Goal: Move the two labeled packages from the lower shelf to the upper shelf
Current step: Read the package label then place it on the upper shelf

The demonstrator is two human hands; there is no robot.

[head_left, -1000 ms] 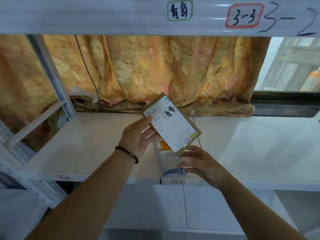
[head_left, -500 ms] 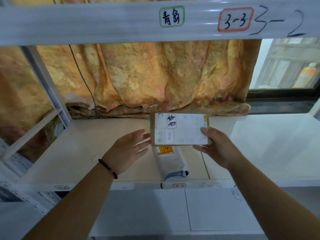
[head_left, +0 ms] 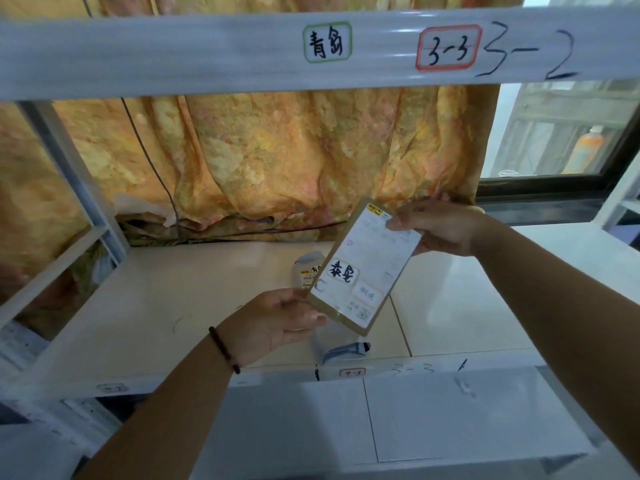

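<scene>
A flat brown cardboard package (head_left: 363, 268) with a white shipping label and black handwriting hangs tilted above the lower shelf (head_left: 194, 306). My right hand (head_left: 440, 230) grips its upper right corner. My left hand (head_left: 273, 323), with a dark bead bracelet on the wrist, holds its lower left corner. A grey plastic mailer package (head_left: 308, 271) with a yellow-and-white label lies on the lower shelf, largely hidden behind the cardboard package; its near end (head_left: 341, 348) shows by the shelf's front edge. The upper shelf's front beam (head_left: 207, 53) crosses the top of the view.
An orange patterned curtain (head_left: 277, 157) hangs behind the shelf, with a dark cable (head_left: 152, 168) running down it. A window (head_left: 561, 133) is at the right. White shelf uprights (head_left: 69, 171) stand at left. Handwritten stickers mark both shelf beams.
The cardboard package has turned from level to tilted, its label end rising to the right. My left hand, which was open beside it, now holds its lower corner. The view has tipped upward.
</scene>
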